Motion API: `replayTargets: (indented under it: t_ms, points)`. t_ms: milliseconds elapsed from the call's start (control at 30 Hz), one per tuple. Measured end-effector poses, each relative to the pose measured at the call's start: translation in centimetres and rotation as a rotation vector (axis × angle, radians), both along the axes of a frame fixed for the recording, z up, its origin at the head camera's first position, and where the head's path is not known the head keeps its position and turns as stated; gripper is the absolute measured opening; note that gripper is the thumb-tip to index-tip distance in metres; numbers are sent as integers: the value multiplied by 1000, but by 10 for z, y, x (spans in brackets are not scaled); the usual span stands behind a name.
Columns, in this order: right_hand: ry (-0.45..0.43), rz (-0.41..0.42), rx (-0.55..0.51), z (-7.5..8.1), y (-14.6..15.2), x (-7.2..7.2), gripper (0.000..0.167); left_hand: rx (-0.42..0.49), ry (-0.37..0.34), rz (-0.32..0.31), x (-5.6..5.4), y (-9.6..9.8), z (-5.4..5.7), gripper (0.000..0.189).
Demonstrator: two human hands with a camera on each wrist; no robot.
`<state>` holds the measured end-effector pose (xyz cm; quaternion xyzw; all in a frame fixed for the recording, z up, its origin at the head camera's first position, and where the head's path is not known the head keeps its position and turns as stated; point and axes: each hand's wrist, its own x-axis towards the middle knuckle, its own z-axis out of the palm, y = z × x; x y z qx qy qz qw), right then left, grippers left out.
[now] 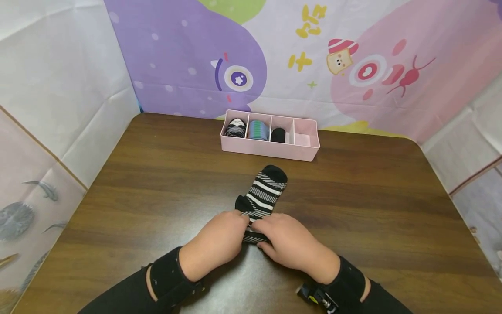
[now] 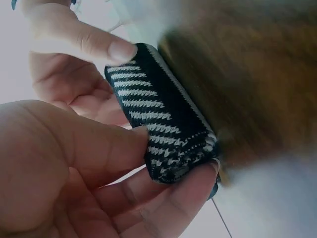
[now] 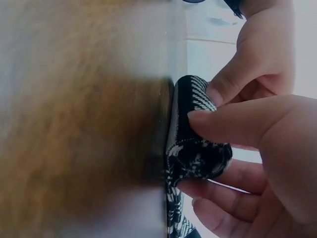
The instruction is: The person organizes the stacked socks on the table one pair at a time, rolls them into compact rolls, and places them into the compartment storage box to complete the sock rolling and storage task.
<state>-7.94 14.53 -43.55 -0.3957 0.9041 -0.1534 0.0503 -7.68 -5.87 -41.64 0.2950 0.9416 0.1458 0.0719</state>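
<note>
A black sock (image 1: pixel 266 187) with white and grey stripes lies on the table, its toe pointing away from me. The near end is folded over into a thick roll (image 2: pixel 153 109). On the left side of that roll, my left hand (image 1: pixel 219 237) pinches it between thumb and fingers. From the right, my right hand (image 1: pixel 288 240) grips the same roll, thumb (image 3: pixel 210 121) on top and fingers below. In the right wrist view the roll's spiral end shows, with the flat part of the sock running out beneath it. In the head view my hands partly hide the roll.
A pink divided box (image 1: pixel 270 150) stands at the back of the brown wooden table (image 1: pixel 164 174). In it sit a rolled patterned sock (image 1: pixel 236 128), a blue and green striped roll (image 1: pixel 259 130) and a black roll (image 1: pixel 278 135). Behind hangs a cartoon-printed cloth (image 1: pixel 290 91).
</note>
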Motion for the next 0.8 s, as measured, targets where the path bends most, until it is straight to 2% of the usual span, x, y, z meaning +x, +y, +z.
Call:
replayTargets:
  t_ms: [133,300,400,533,700,800]
  points:
    - [-25,-46,-19,-1,1,1,20,-34,24,1,0,1,-1,12]
    - [-102,-123,-45,-2,2,-1,19,-91,90,10,0,2,-3,12]
    - [-152,-149,-64,-4,1,-4,19,-87,131,0,0,1,-4,16]
    - [-211,-162,-87,-6,3,-6,20,-69,148,-29,2,0,-5,23]
    - [-364,-163,-153,-8,9,-11,20,-75,183,-86,2,1,-5,29]
    - [-440,-169,-189,-9,12,-14,18,-82,191,-106,1,2,-6,25]
